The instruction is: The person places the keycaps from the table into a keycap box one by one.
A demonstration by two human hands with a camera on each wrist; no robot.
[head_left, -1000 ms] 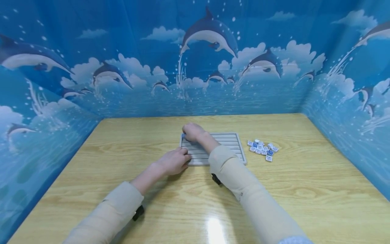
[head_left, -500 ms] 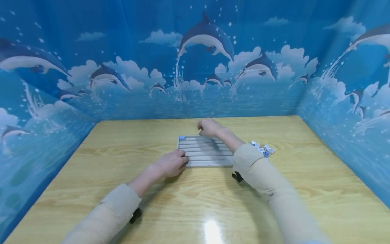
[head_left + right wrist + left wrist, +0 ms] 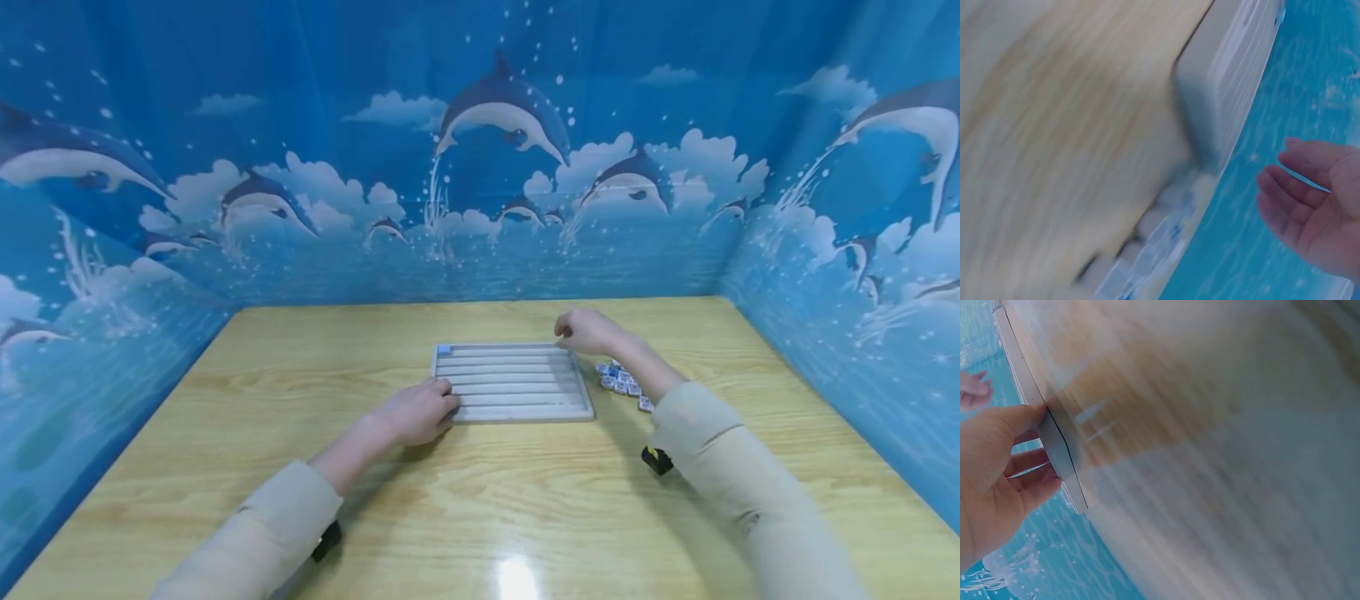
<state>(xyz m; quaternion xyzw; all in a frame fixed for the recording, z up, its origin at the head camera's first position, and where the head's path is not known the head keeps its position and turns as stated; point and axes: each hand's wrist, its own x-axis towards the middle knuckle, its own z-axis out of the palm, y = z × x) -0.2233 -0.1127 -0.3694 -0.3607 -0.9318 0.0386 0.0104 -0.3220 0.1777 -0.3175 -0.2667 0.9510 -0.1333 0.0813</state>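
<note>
A pale grey ridged tray (image 3: pixel 517 383) lies flat on the table. My left hand (image 3: pixel 420 410) holds its near left corner; in the left wrist view the thumb and fingers (image 3: pixel 1041 481) pinch the tray's edge. One small blue tile (image 3: pixel 445 350) sits in the tray's far left corner. Above the table near the tray's far right corner, my right hand (image 3: pixel 592 332) hovers with fingers loosely bent and nothing in them. Several small white and blue tiles (image 3: pixel 621 382) lie loose right of the tray, partly hidden by the right forearm.
The wood-grain table (image 3: pixel 465 500) stretches around the tray. A blue curtain (image 3: pixel 337 250) printed with dolphins stands along its back and both sides. Each wrist carries a small black device (image 3: pixel 657 460) under the sleeve.
My right hand has left the tray's far left corner and moved right toward the loose tiles, uncovering the blue tile there. The left hand keeps its hold on the tray's corner.
</note>
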